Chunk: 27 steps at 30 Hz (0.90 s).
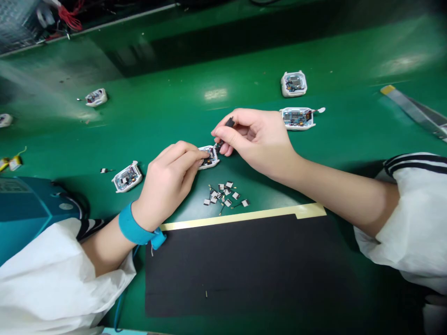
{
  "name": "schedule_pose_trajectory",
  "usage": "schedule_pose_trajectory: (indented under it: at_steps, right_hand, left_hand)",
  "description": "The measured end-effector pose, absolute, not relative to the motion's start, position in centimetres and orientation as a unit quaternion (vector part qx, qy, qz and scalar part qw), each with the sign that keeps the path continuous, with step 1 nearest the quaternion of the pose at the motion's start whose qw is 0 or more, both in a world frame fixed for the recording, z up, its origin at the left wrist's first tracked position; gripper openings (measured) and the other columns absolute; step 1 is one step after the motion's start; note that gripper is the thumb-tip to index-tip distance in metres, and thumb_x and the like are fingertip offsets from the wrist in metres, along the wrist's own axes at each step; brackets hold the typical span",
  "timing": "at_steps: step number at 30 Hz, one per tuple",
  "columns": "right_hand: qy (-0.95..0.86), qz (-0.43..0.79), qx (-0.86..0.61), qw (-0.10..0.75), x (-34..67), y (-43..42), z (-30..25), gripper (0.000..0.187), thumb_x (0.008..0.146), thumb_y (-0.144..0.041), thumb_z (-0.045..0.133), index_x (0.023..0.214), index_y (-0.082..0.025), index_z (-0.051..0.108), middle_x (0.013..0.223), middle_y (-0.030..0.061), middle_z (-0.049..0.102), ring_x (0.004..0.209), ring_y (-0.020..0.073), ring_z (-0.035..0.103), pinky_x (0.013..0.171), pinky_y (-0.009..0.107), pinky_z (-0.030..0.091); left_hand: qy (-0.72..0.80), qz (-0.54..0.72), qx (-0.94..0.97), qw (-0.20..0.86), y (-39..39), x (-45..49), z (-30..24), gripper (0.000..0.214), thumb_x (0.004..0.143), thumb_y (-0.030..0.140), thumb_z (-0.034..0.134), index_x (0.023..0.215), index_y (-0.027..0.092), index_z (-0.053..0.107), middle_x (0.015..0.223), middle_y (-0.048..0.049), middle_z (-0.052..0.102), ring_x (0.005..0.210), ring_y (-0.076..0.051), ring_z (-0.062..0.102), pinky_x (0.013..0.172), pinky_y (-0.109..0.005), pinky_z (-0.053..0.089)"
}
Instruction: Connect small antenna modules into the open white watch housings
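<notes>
Green mat (157, 93), hands (167, 186) (256, 139) on circuit module (208, 157), blue label (14, 186) seemingly illegible.

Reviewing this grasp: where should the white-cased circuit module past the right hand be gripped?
Take the white-cased circuit module by its long rim from above: it lies flat, open side up, so the rim keeps the grip off the exposed circuit board and trailing wire.
</notes>
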State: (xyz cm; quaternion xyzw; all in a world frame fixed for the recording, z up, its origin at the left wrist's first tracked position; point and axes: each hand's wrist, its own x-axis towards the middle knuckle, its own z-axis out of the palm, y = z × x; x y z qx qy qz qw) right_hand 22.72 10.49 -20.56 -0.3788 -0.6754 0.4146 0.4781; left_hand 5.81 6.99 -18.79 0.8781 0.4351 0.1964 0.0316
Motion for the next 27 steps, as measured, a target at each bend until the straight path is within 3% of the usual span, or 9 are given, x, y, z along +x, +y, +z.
schedule_pose_trajectory:
  at_steps: [27]
  right_hand:
    - [-0.698,0.385,-0.382,0.467,22.88,10.34,-20.46,0.015,0.077,-0.027,0.055,0.068,-0.015,0.055,0.057,-0.0059,0.05,0.051,0.0039,0.053,0.053,0.016,0.046]
  left_hand:
    - [0.427,0.181,0.886,-0.007,6.81,5.91,-18.73,0.02,0.085,0.018,0.04,0.09,0.021,0.06,0.086,-0.0014,0.057,0.075,-0.012,0.053,0.067,-0.024,0.046]
